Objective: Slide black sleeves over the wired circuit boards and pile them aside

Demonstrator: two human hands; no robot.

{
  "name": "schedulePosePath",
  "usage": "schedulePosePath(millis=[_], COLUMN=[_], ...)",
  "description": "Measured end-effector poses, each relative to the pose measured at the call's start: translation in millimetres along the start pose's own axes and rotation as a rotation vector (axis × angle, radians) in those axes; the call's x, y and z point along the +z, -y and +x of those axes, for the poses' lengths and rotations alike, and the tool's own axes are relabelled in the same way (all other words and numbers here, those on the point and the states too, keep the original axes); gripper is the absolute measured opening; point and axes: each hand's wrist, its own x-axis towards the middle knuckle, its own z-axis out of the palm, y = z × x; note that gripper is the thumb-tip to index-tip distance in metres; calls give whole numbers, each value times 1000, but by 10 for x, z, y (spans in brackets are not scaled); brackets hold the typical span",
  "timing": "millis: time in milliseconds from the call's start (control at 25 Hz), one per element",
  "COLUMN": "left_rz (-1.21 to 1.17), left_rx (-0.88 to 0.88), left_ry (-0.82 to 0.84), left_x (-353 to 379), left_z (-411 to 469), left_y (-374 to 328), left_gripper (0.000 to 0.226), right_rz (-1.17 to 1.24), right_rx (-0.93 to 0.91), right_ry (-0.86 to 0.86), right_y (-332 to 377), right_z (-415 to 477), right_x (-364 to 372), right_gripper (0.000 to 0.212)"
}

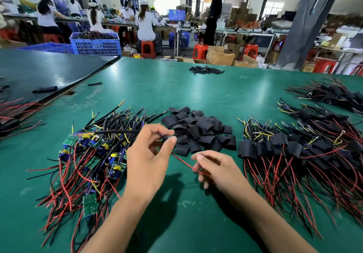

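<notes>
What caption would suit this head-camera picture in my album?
Left hand pinches a blue wire, right hand a red wire, between piles of bare circuit boards, black sleeves and sleeved boards.

Sleeves (198, 131) right of boards (92, 154), perhaps touching

Nothing here can be read with any certainty. A dark handwritten scrawl stands on the side of the brown cardboard box (219, 55) on the floor beyond the green-topped bench (176, 87), and yellowish marks show on the front wall of the blue slatted plastic crate (96, 45), but both are too blurred to make out. Print on the small green circuit boards (90, 205) is too small to tell.
</notes>
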Motion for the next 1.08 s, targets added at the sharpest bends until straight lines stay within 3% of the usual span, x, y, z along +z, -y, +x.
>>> schedulePosePath(millis=[120,200,280,400,760,960,1080], left_rz=[352,506,502,534,617,702,580], left_rx=[-114,-217,-222,-138,-244,-116,-157], left_ry=[103,268,412,520,445,475,349], left_x=[-2,-40,-71,-60,-60,-77,-75], left_z=[-22,-20,-29,-45,-52,-55,-23], left_y=[120,177,166,110,49,59,56], left_gripper=[25,25,33,37,51,35,17], right_rz=[-514,-782,-981,-1171,-1216,-1149,-1057], right_rx=[-280,-298,-235,-198,-198,-138,-125], right_ry=[-243,-157,-15,57,-77,-179,-208], right_y=[-37,-31,-23,-26,-13,-29,-35], right_z=[9,19,29,30,-8,-25,-55], right_x=[-8,-40,-28,20,47,-8,-101], right_gripper=[16,37,54,55,45,31,31])
